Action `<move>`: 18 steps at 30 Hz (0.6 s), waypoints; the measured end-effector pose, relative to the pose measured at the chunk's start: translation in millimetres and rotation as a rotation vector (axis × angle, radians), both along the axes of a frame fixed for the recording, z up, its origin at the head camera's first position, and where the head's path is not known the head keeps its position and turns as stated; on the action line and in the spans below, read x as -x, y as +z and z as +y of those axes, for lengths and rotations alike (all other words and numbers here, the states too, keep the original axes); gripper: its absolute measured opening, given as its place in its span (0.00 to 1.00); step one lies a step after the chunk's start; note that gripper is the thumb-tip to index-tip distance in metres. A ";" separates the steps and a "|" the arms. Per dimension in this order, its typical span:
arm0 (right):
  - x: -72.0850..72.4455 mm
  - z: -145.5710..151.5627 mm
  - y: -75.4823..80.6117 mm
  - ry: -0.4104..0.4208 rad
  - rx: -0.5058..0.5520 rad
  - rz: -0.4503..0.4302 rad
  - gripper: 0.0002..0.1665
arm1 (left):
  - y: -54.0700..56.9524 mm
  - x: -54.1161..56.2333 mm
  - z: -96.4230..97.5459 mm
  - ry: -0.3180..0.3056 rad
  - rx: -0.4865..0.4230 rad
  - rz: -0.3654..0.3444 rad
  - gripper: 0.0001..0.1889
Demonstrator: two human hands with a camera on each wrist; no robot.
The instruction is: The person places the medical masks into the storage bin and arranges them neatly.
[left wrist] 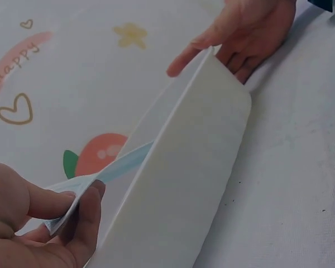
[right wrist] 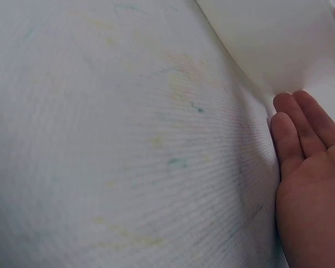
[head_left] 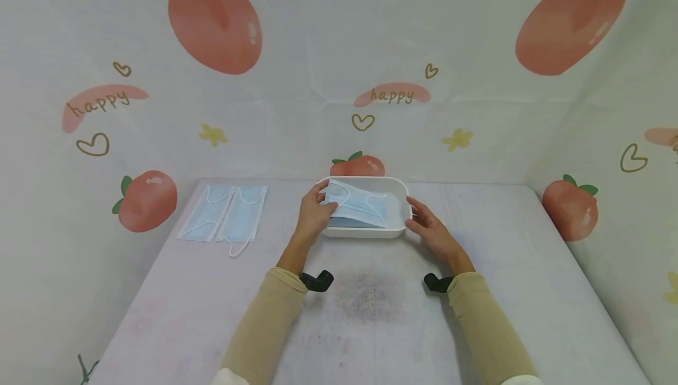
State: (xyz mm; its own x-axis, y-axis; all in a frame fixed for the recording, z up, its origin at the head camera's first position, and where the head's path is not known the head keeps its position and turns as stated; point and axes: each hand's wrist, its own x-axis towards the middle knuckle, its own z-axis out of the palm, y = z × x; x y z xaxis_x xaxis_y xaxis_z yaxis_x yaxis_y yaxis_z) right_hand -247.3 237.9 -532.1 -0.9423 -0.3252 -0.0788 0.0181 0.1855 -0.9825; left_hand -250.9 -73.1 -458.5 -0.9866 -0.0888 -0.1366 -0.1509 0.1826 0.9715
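Observation:
My left hand point(head_left: 316, 211) pinches the left end of a light blue face mask point(head_left: 360, 201) between thumb and fingers. The mask slants down over a white rectangular tray point(head_left: 397, 233), its far end within the rim. Below its lower edge a darker blue strip shows inside the tray. In the left wrist view, the pinched mask edge point(left wrist: 72, 211) is folded between the fingertips. My right hand point(head_left: 435, 235) is at the tray's right end, one finger over the rim. From the right wrist, its fingers point(right wrist: 310, 123) look straight, tips against the outer wall.
Two more blue masks, a left one point(head_left: 206, 214) and a right one point(head_left: 242, 214), lie flat side by side at the table's back left. A white cloth covers the table point(head_left: 371, 326). Directly behind the tray hangs a printed curtain point(head_left: 296, 126).

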 end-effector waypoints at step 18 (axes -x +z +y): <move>0.1 -0.8 -0.9 -0.014 -0.006 -0.005 0.42 | 1.3 -4.1 -2.3 -0.039 0.263 0.089 0.35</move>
State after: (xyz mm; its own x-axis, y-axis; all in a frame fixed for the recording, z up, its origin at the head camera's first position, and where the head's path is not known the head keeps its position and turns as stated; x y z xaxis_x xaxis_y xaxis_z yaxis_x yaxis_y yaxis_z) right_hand -247.4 237.1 -533.1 -0.9462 -0.3119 -0.0857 0.0258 0.1913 -0.9812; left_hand -246.8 -75.4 -457.2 -0.9971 -0.0716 -0.0264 -0.0550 0.4340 0.8992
